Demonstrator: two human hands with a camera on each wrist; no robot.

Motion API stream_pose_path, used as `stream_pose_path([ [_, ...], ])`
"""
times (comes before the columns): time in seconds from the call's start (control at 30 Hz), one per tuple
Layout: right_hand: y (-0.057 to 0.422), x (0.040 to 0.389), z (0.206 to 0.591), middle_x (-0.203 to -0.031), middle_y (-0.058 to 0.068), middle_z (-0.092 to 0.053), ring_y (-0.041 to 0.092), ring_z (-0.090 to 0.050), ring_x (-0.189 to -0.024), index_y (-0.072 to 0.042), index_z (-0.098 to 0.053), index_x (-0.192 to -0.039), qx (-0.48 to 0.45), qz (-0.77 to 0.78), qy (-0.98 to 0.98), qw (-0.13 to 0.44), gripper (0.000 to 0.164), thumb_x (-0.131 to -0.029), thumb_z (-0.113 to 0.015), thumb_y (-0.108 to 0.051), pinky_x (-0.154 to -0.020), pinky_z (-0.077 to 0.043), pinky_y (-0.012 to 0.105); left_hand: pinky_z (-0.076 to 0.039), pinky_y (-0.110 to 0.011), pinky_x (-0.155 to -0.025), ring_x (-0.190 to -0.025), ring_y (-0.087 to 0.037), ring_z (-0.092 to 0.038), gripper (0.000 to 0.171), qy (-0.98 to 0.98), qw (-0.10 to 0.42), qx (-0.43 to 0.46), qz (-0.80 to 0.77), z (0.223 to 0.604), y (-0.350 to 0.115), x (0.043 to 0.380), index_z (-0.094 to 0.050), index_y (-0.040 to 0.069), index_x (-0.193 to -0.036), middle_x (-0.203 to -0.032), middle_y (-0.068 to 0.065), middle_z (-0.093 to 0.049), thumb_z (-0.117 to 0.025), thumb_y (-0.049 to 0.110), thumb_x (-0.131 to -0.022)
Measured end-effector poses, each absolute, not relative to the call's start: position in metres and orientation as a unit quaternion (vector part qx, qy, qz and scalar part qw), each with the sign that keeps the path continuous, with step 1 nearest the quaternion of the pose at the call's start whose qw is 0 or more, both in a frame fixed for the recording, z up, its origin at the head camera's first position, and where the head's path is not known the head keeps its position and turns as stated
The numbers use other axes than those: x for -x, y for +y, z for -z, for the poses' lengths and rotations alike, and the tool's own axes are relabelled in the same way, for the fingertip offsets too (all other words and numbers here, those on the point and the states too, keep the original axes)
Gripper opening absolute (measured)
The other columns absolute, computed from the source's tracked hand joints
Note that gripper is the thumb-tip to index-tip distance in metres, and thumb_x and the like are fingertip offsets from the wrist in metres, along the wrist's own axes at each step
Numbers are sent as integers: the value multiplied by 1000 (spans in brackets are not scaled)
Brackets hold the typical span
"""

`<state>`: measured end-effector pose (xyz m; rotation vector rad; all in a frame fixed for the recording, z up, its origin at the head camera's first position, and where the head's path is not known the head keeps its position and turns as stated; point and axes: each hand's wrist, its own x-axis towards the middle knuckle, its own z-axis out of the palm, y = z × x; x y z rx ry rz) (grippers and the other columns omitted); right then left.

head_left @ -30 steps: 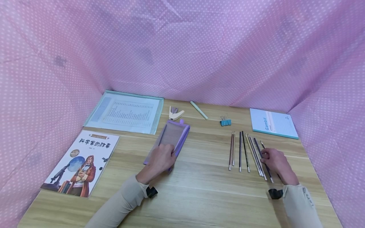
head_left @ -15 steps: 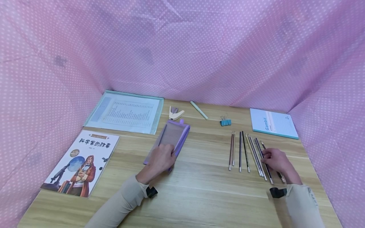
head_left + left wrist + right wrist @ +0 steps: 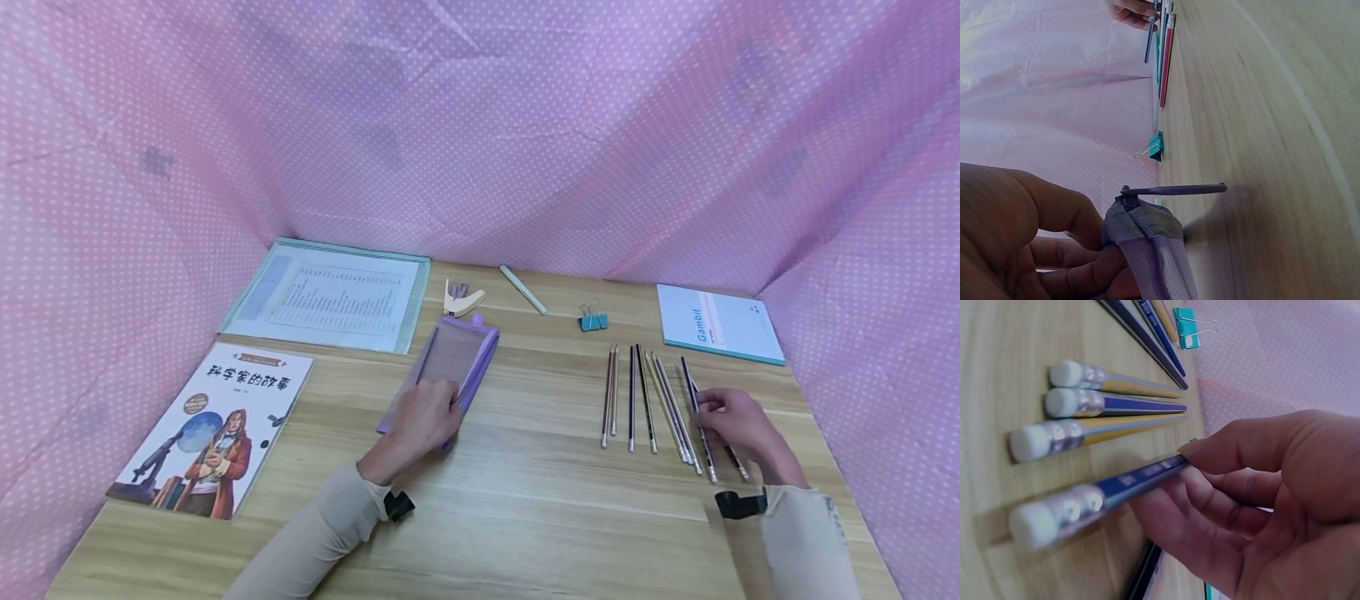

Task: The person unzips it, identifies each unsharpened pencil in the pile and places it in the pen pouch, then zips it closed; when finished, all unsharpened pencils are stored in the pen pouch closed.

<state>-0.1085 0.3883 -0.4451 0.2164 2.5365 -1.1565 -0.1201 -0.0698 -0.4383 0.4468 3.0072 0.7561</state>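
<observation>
My left hand [image 3: 423, 417] grips the near end of a purple mesh pencil case [image 3: 456, 346] lying on the table. In the left wrist view thumb and fingers are closed on the case's corner [image 3: 1150, 244], beside its dangling zipper pull [image 3: 1179, 189]. On the right side, my right hand [image 3: 738, 421] pinches a dark blue pencil [image 3: 1138, 478] between thumb and fingers, its white eraser end toward me. Beneath that hand lies a black pencil [image 3: 1143, 572], partly hidden. Several more pencils [image 3: 651, 400] are spread in a loose row to the left, eraser ends near.
Along the back lie a stapler [image 3: 463, 298], a pale green pen [image 3: 523, 290] and a teal binder clip [image 3: 592, 318]. A notepad [image 3: 722, 325] is at back right. On the left are a mesh document folder [image 3: 330, 296] and an illustrated book [image 3: 213, 429]. Pink dotted cloth [image 3: 480, 142] surrounds the table.
My right hand has shifted slightly right, taking the blue pencil's far end with it. The black pencil's near end has swung right. My left hand and the pencil case stay put.
</observation>
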Motion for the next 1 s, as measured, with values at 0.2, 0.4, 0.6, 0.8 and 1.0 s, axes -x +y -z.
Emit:
stream_pose_path([
  [0.2,391,109,448,-95,8,-58,8,-61,-67,24,-39,-132,-79,456,868,179,47,-94,-53,2,-62,-61,33,-31,-21,-42,-48,-12,-45,28,960,1,-145,-238,438,-70,120,-51,10,-59,-56,-1,-52,-66,3,-82],
  [0.4,394,109,449,-96,1,-58,5,-59,-73,25,-34,-136,-71,481,857,172,50,-96,-51,1,-64,-62,33,-31,-21,-42,-48,-12,-45,30,960,3,-143,-239,438,-70,119,-49,11,-58,-55,0,-50,-66,3,-82],
  [0.6,395,110,449,-96,-14,-59,2,-64,-79,26,-25,-140,-74,542,819,174,57,-97,-51,0,-68,-62,31,-31,-21,-41,-48,-11,-45,29,960,7,-144,-240,437,-70,119,-50,11,-59,-56,0,-51,-65,3,-82],
  [0.8,394,110,454,-97,-12,-65,5,-67,-84,18,-33,-138,-67,639,745,180,47,-97,-51,3,-68,-62,28,-31,-20,-41,-47,-10,-45,28,960,13,-142,-240,437,-69,120,-52,11,-60,-56,0,-51,-66,3,-83],
  [1.0,390,109,458,-100,-6,-67,8,-69,-87,-18,-54,-113,-45,728,661,176,32,-95,-51,9,-70,-62,29,-30,-21,-41,-47,-10,-44,29,960,6,-147,-239,438,-70,119,-50,11,-59,-55,1,-50,-66,3,-82],
])
